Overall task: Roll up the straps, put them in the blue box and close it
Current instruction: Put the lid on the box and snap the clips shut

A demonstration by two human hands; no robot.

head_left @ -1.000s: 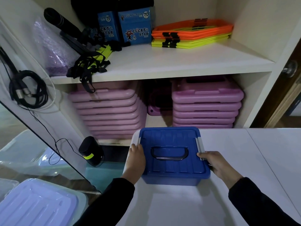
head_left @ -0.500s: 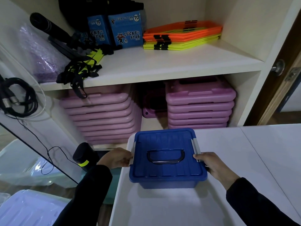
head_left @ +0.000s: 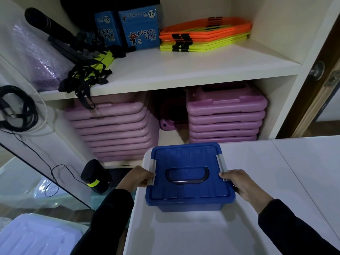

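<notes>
My left hand [head_left: 137,178] grips the left side of the one blue box [head_left: 189,178], fingers curled onto its grey left latch [head_left: 152,170]. The box sits shut at the far left corner of the white desk [head_left: 276,181], its lid [head_left: 189,192] on, one dark handle [head_left: 186,176] lying flat in the middle. My right hand [head_left: 244,186] holds the right side, fingers pressed by the second grey latch [head_left: 221,165]. Behind, the lower shelf holds two stacks of pink cases [head_left: 224,115].
</notes>
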